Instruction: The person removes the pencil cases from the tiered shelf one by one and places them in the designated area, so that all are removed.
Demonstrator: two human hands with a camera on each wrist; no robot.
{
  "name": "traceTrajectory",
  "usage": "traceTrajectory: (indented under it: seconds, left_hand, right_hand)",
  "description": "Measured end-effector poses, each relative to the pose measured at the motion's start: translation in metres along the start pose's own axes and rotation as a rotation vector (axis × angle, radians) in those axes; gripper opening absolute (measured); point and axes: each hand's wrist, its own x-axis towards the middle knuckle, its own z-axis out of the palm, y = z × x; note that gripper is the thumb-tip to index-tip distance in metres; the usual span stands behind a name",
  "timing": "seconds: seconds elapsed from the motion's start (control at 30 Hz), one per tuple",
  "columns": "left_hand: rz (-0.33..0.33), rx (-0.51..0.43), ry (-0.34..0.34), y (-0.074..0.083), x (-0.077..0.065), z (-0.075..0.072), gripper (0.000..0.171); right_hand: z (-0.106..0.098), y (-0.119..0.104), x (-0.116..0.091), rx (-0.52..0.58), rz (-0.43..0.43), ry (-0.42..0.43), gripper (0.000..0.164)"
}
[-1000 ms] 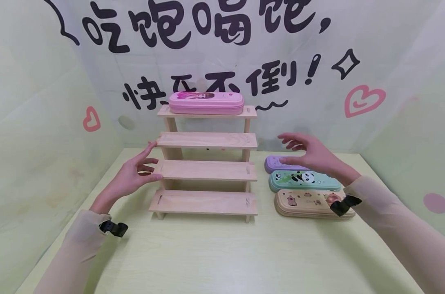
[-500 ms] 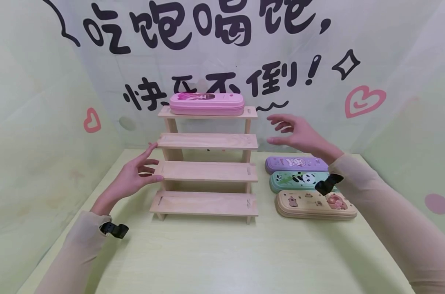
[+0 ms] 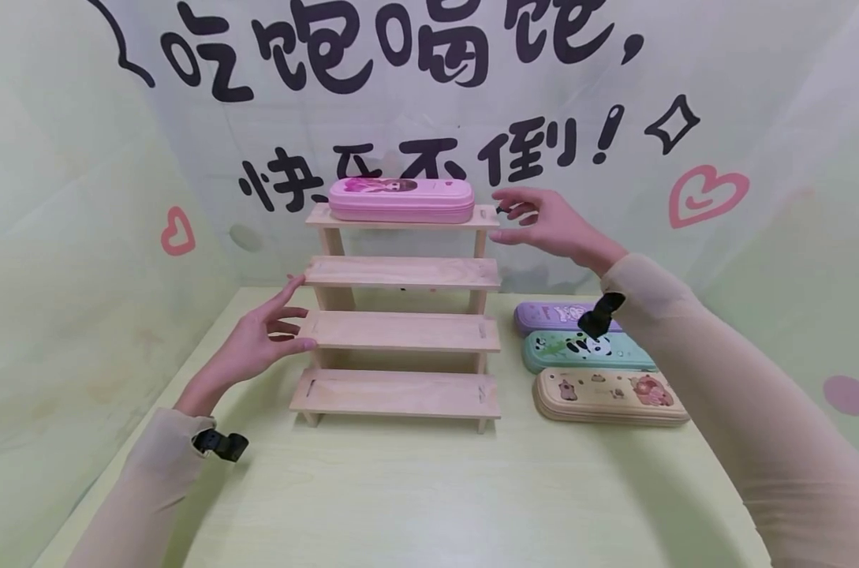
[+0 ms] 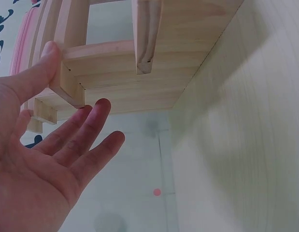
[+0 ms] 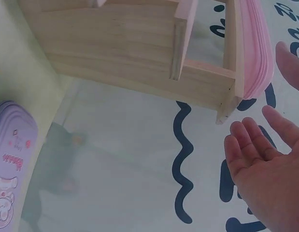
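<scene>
A stepped wooden display rack (image 3: 401, 330) stands on the table, with a pink pencil case (image 3: 401, 207) lying along its top shelf. At the rack's left end my left hand (image 3: 255, 339) touches the middle shelves. In the left wrist view its thumb (image 4: 49, 58) lies against a plank end, while the other fingers are extended near the rack's side. My right hand (image 3: 560, 225) is raised beside the top shelf's right end, fingers loosely bent. The right wrist view shows that hand (image 5: 275, 179) slightly apart from the rack and the pink case (image 5: 255, 48), with nothing in it.
Right of the rack, a purple pencil case (image 3: 553, 315), a green panda pencil case (image 3: 564, 355) and a beige pencil case (image 3: 606, 398) lie in a row on the table (image 3: 401, 489). A printed cloth backdrop (image 3: 585, 189) hangs close behind the rack.
My right hand has risen and moved left, from above the pencil cases on the table to the top shelf's right end. The left hand stays at the rack.
</scene>
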Motion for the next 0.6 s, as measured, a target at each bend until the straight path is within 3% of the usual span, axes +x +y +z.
traceTrajectory:
  seconds: [0.6]
  left_hand:
    - [-0.004, 0.011, -0.003, -0.002, 0.003, 0.000, 0.107]
  right_hand:
    - [0.012, -0.013, 0.056, 0.060, 0.015, 0.005, 0.074]
